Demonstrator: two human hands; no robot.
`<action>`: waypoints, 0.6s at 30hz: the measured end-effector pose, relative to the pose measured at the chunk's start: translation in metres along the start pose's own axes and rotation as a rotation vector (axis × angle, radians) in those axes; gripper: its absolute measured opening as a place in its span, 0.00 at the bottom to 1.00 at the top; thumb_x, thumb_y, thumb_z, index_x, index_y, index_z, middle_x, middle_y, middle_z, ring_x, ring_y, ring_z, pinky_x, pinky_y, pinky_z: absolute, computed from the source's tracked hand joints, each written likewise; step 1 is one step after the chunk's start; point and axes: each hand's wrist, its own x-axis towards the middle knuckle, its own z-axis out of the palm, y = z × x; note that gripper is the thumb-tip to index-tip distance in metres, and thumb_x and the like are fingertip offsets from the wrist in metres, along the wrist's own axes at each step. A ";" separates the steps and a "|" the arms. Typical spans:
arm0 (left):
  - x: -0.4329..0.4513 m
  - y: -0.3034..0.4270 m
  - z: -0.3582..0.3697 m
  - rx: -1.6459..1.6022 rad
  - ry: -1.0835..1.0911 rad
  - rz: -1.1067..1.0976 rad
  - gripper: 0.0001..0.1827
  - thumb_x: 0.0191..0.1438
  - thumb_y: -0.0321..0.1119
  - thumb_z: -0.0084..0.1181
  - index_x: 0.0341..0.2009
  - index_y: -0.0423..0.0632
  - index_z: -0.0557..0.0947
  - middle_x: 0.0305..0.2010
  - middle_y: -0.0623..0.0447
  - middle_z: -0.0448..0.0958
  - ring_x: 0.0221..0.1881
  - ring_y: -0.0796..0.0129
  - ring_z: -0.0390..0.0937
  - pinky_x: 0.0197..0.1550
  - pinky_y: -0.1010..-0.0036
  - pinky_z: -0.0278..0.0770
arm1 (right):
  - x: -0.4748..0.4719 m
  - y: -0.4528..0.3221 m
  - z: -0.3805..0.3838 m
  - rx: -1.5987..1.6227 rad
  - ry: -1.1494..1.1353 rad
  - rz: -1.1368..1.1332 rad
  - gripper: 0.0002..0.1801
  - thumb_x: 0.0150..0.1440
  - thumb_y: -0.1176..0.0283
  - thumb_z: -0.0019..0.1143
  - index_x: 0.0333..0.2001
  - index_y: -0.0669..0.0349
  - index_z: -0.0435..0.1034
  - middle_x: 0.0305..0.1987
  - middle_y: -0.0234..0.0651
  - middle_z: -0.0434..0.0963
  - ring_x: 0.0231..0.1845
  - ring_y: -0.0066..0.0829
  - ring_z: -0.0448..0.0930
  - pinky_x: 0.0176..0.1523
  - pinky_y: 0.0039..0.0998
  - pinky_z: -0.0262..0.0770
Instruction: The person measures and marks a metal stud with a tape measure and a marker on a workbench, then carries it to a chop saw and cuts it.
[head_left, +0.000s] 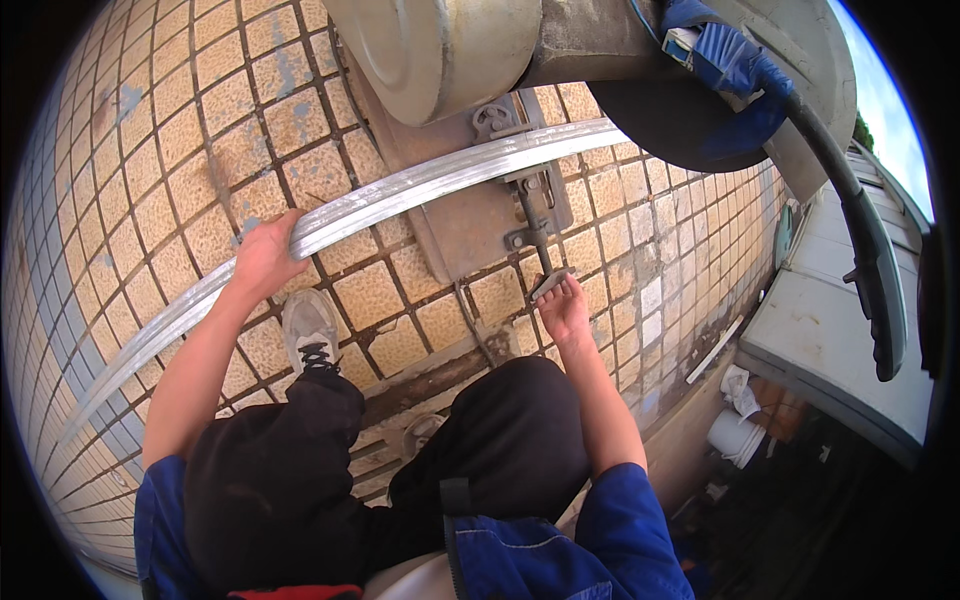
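My left hand (268, 255) is wrapped around a long silvery metal profile (420, 178), which runs from the lower left up to the right. Its far end passes under the dark cutting disc (660, 124) of a chop saw. On the saw's metal base (457, 232), the profile lies between the vise's rear jaw (493, 122) and its front jaw (525, 177). A threaded vise screw (537, 225) leads toward me. At its near end, my right hand (565, 309) grips the flat crank handle (553, 283).
Overhead are the saw's large motor housing (450, 52) and, at right, its black handle (874, 255) with blue tape (739, 64). Worn yellowish tiles (367, 296) cover the floor. A grey metal sheet ledge (832, 330) and a white bucket (735, 436) are at the right. My shoe (309, 326) is near the profile.
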 end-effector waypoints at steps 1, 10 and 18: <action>0.003 0.002 0.001 0.012 -0.012 -0.005 0.35 0.42 0.33 0.72 0.59 0.48 0.78 0.45 0.38 0.83 0.47 0.41 0.82 0.51 0.53 0.81 | -0.001 0.002 0.000 -0.066 -0.017 -0.047 0.15 0.67 0.72 0.54 0.55 0.63 0.66 0.55 0.44 0.76 0.60 0.44 0.77 0.69 0.48 0.72; 0.015 0.023 0.008 0.021 -0.024 0.010 0.34 0.45 0.37 0.73 0.58 0.48 0.77 0.49 0.39 0.82 0.49 0.43 0.82 0.52 0.54 0.81 | -0.022 0.012 0.004 -0.452 -0.046 -0.258 0.14 0.68 0.76 0.57 0.55 0.59 0.65 0.53 0.36 0.76 0.59 0.33 0.79 0.70 0.42 0.74; 0.032 0.007 0.004 -0.045 -0.153 -0.023 0.35 0.57 0.63 0.65 0.56 0.46 0.82 0.45 0.34 0.84 0.48 0.41 0.83 0.52 0.54 0.80 | -0.027 0.017 0.009 -0.548 -0.042 -0.288 0.15 0.70 0.72 0.55 0.56 0.64 0.63 0.54 0.40 0.74 0.56 0.36 0.80 0.65 0.42 0.80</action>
